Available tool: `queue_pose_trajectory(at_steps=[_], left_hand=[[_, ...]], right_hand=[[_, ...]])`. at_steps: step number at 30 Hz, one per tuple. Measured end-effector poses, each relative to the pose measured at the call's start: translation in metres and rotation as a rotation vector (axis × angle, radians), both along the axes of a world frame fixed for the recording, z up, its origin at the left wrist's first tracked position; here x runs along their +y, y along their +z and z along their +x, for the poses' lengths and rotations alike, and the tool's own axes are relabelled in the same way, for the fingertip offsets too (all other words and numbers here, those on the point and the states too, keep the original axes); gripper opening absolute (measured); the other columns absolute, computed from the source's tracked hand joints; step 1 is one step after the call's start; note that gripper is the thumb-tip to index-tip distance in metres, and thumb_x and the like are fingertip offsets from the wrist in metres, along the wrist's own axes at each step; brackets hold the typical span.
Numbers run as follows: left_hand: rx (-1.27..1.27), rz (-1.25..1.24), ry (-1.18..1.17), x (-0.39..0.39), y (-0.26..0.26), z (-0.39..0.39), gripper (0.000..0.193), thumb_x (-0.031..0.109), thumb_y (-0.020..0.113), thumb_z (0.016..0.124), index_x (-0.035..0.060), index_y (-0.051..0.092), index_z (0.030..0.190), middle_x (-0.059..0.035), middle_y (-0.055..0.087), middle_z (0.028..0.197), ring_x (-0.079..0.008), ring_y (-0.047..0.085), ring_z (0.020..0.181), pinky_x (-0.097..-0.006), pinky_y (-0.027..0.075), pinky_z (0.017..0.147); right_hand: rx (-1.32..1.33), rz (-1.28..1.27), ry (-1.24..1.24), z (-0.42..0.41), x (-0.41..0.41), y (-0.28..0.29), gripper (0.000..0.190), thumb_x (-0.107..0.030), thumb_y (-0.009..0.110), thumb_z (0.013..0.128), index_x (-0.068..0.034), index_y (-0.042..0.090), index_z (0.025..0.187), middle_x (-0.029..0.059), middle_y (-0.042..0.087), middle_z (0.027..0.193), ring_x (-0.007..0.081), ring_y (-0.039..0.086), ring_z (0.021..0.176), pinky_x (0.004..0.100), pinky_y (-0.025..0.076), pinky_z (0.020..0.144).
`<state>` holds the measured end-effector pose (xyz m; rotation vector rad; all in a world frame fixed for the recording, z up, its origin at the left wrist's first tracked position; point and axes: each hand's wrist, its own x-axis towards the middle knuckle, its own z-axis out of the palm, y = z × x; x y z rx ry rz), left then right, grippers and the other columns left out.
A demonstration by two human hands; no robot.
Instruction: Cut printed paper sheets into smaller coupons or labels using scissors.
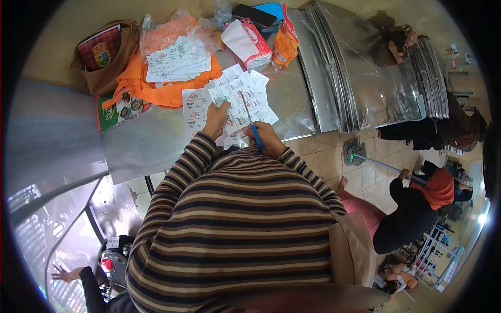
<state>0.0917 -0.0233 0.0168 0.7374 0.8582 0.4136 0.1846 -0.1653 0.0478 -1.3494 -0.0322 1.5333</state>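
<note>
My left hand (217, 120) grips the edge of a printed paper label sheet (219, 94) between thumb and fingers. In my right hand (267, 137) is a pair of scissors with blue handles (256, 136); its blades point away from me, over the labels. Loose cut labels (264, 114) lie in an overlapping heap under and beyond my hands. A larger printed sheet (191, 105) rests flat to the left of the heap. Farther back, a stack of cut labels (178, 64) sits on an orange bag (168, 96). Whether the blades touch paper is hard to tell.
Behind the heap stand a tissue pack (256, 43), an orange pouch (285, 43) and a dark phone (256, 15). A brown handbag (101, 80) is at the back left. Stacked metallic sheets (352, 70) fill the right side. On the right, a person holds a mop (354, 152); other people are around.
</note>
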Motion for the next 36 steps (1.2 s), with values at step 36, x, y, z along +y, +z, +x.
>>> queue_pose_trajectory(at_steps=[36], left_hand=[[0.446,0.231,-0.612,0.002,-0.066,-0.009,0.071,0.017,0.063,0.075,0.0060,0.011,0.121,-0.0158,0.049,0.094,-0.0215,0.055,0.072,-0.0310,0.045,0.051]], right_hand=[[-1.131,-0.274,-0.468,-0.136,-0.066,-0.042,0.018,-0.003,0.053,0.064,0.003,0.051,0.081,0.0225,0.052,0.078,0.0383,0.051,0.075,0.0419,0.040,0.066]])
